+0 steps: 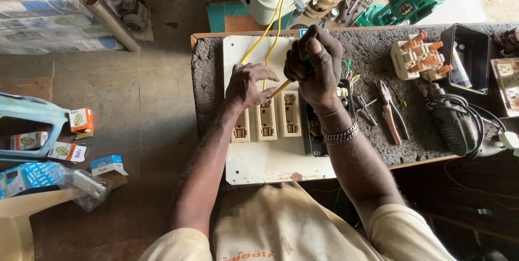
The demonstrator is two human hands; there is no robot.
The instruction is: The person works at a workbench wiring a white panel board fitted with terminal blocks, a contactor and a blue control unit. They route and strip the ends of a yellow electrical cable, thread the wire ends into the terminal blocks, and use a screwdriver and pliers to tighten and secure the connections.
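Here, near the centre of the frame, the left hand (pixel 250 84) lies loosely open, fingers spread and curled, resting on the white board (pixel 270 162) just above a row of three cream switch modules (pixel 266 117). It grips nothing that can be made out; the fingertips touch the board and the upper edge of the modules. Just to its right, the right hand (pixel 315 66) is clenched into a fist around a tool with a yellow handle (pixel 280 88), whose lower end points down-left toward the modules; a bit of green shows inside the fist. What the tool's tip meets is hidden. Two yellow wires (pixel 272 25) run from the upper middle of the frame down to the spot between the two hands. A beaded bracelet (pixel 340 134) sits on the right wrist.

The board rests on the dark, rough worktop (pixel 373 71). Right of the hands lie pliers (pixel 390 110) with pale red grips, then a dark power drill (pixel 453 123) with its coiled cord at the right edge.
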